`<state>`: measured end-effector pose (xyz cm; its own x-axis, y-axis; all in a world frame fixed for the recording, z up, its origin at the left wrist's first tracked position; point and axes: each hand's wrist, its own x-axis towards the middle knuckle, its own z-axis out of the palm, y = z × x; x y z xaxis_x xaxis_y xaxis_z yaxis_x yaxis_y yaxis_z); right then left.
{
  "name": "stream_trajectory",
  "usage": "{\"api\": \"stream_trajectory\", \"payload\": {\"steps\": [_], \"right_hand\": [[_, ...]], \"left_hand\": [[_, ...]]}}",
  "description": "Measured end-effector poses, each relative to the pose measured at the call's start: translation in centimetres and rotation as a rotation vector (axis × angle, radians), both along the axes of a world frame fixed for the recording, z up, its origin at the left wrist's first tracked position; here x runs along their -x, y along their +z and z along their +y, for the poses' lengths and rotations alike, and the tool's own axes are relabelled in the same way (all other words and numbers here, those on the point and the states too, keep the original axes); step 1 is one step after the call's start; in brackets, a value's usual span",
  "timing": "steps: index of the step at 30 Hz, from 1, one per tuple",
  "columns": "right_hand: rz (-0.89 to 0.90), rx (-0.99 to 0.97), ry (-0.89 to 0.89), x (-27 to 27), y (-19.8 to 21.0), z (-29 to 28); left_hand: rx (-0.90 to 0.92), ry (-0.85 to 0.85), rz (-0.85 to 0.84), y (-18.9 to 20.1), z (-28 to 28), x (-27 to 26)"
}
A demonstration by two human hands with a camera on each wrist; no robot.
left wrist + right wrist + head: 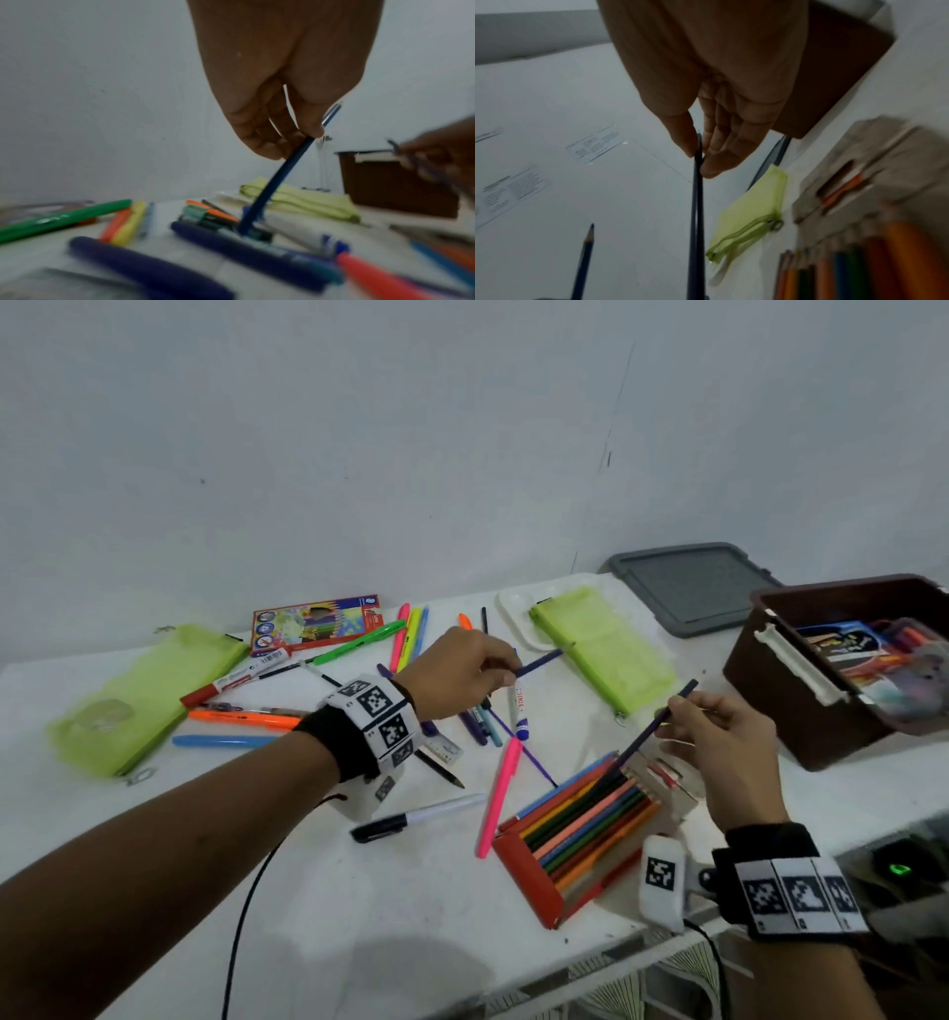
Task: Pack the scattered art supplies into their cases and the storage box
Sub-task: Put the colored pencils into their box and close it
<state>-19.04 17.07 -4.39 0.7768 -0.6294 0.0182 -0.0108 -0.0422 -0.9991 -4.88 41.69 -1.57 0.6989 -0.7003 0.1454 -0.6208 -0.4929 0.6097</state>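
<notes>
1. Head view: the left hand (pixel 457 672) is pinching a blue colored pencil (pixel 539 664) above the scattered pens on the white table (pixel 359 891).
2. The right hand (pixel 729 752) is pinching a dark purple pencil (pixel 652 729), its lower end entering the open red pencil case (pixel 524 880).
3. The brown storage box (pixel 785 701) is sitting at the right, markers inside.
4. Two green pouches (pixel 606 654) are lying flat.

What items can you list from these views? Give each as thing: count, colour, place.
pencil box: one, red, open, front, holding coloured pencils
mesh pouches: two, lime green, left and back
storage box: one, brown, right, partly filled
lid: one, grey, behind the box
pencil pack: one, printed, back
loose pens and markers: many, mixed colours, table middle
left hand: pinches a dark blue pencil
right hand: pinches a dark pencil over the pencil box
</notes>
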Motion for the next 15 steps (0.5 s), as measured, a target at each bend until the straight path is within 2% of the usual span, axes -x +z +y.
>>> {"api": "stream_trajectory", "payload": {"steps": [2,4,10,15], "right_hand": [[0.014,-0.027,-0.013,1.7,-0.7,-0.9],[0.025,-0.059,-0.019,3.4,-1.4,-1.8],[0.064,-0.102,-0.007,7.0,-3.0,-2.6],[0.053,-0.136,0.039,8.4,-3.7,-2.4]], "left_hand": [[0.095,0.023,0.084,0.7,-1.7,1.9],[0.111,0.001,0.178,1.1,-3.7,3.9],[-0.096,-0.144,0.421,0.6,-8.9,8.7],[-0.193,-0.086,0.412,-0.6,-11.4,10.9]]}}
